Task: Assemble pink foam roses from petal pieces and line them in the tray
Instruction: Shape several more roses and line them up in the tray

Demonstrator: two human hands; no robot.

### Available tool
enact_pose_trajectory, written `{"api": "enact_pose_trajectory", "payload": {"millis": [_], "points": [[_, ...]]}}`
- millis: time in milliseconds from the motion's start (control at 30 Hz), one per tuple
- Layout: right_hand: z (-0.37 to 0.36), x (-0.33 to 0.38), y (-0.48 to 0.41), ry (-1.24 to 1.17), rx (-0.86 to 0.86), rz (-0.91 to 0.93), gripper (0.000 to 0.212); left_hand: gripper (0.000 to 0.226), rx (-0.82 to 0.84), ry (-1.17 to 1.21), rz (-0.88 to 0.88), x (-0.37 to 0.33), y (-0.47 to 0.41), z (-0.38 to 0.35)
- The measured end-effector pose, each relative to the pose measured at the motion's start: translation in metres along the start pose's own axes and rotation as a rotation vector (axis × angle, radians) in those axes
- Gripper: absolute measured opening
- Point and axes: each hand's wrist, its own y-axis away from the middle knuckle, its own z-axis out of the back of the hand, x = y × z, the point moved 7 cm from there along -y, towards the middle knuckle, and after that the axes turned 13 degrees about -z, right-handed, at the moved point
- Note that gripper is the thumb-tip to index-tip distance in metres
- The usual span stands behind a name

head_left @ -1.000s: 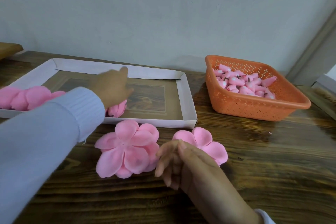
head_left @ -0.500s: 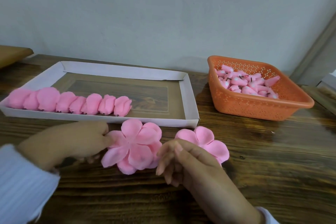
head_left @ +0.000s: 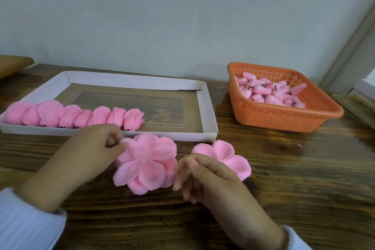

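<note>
Left grip (head_left: 95, 154) pinches the upper-left edge of a pink petal stack (head_left: 146, 165) between thumb and fingertips. That stack lies flat on the wooden surface (head_left: 304, 168), just in front of the tray's near wall. Right grip (head_left: 207, 180) sits just right of the stack with its fingers loosely curled and nothing seen in them. It partly covers a 2nd pink petal piece (head_left: 229, 156), which also lies flat on the surface. Whether the fingers touch either piece is unclear.

Finished roses (head_left: 77, 116) stand in 1 close row along the near left side of the white tray (head_left: 209, 107), each touching the next. An orange basket (head_left: 284, 119) to the right of the tray, apart from it, holds a heap of pink buds (head_left: 269, 91). A white sleeve (head_left: 26, 223) covers the left wrist.
</note>
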Motion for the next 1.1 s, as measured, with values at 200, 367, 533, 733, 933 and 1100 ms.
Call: {"api": "enact_pose_trajectory", "payload": {"millis": [200,367,533,733,933,1100], "points": [[-0.001,-0.002,0.0,0.018,0.002,-0.011,0.024,0.014,-0.068,0.089,-0.088,-0.018,-0.011,-0.01],[0.0,-0.002,-0.001,0.021,0.0,-0.012,0.024,0.019,-0.063,-0.063,-0.005,-0.006,-0.01,-0.013],[-0.001,-0.001,0.0,0.03,0.004,-0.008,0.023,0.008,-0.115,-0.11,0.04,-0.003,-0.008,-0.004],[-0.001,-0.003,-0.001,0.02,0.002,-0.012,0.022,0.027,-0.037,-0.093,-0.28,-0.064,0.007,-0.006],[0.001,-0.002,-0.002,0.012,-0.013,0.005,0.022,0.112,0.377,-0.477,-0.205,-0.068,0.043,-0.058],[0.001,0.0,-0.001,0.013,-0.024,0.012,0.021,0.122,0.328,-0.526,-0.19,-0.064,0.035,-0.05]]}}
